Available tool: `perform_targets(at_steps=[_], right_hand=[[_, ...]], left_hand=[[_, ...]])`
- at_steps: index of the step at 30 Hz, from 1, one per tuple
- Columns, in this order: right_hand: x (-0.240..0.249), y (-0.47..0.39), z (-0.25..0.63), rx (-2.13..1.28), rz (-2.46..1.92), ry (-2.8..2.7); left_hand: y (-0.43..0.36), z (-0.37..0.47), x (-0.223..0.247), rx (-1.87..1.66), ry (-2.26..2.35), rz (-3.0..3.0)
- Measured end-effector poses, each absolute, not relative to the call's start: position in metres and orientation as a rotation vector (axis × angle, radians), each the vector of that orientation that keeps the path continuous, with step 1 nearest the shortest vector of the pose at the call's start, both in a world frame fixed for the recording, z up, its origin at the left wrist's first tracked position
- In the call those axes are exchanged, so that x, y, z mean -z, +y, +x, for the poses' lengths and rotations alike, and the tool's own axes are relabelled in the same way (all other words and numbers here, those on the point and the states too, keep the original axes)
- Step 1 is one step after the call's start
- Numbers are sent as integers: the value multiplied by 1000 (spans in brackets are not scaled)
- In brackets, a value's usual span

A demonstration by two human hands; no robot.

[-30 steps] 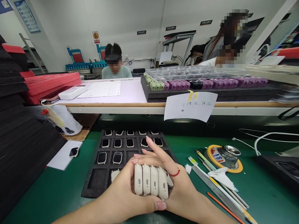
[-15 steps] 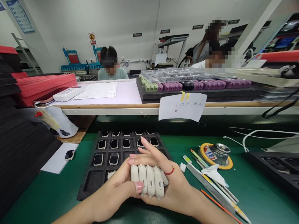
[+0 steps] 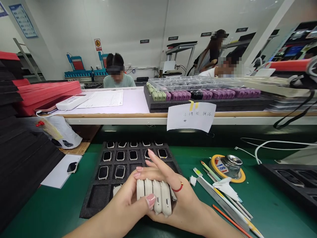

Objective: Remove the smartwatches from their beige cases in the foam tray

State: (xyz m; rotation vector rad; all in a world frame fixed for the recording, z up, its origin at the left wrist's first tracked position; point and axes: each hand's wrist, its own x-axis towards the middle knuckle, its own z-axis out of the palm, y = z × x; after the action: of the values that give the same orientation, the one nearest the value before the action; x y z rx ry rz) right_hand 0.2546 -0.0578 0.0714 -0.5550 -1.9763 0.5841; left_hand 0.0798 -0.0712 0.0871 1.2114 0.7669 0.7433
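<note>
Between my two hands is a row of several cream watch cases, standing on edge side by side. My left hand wraps their left end, its thumb pressed on the front of the cases. My right hand cups them from below and the right, with a red string at the wrist and a finger stretched up over the tray. Behind and under the hands lies a black foam tray with dark-faced watches in its compartments; some of it is hidden by the hands.
At the right lie brushes and tools, a white tissue and a glass jar in a tape roll. A watch rests by white paper at the left. A shelf edge crosses ahead; two people sit beyond, another stands.
The left thumb has slid slightly right and up across the cases. The whole view has shifted a little; both hands keep hold of the row.
</note>
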Motion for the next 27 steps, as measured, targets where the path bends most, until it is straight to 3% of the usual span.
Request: perform_targets(at_steps=[15,20,27], right_hand=[[-73,-59,255,-410,-537,-2119],[-79,-70,259,-298,-607,-2192],[-86,-76,270,-800,-707,-1783]], left_hand=[[-67,86,-84,-769,703,1213],[-70,86,-85,-888,898,1390],[-73,85,-94,-1075,810,1819]])
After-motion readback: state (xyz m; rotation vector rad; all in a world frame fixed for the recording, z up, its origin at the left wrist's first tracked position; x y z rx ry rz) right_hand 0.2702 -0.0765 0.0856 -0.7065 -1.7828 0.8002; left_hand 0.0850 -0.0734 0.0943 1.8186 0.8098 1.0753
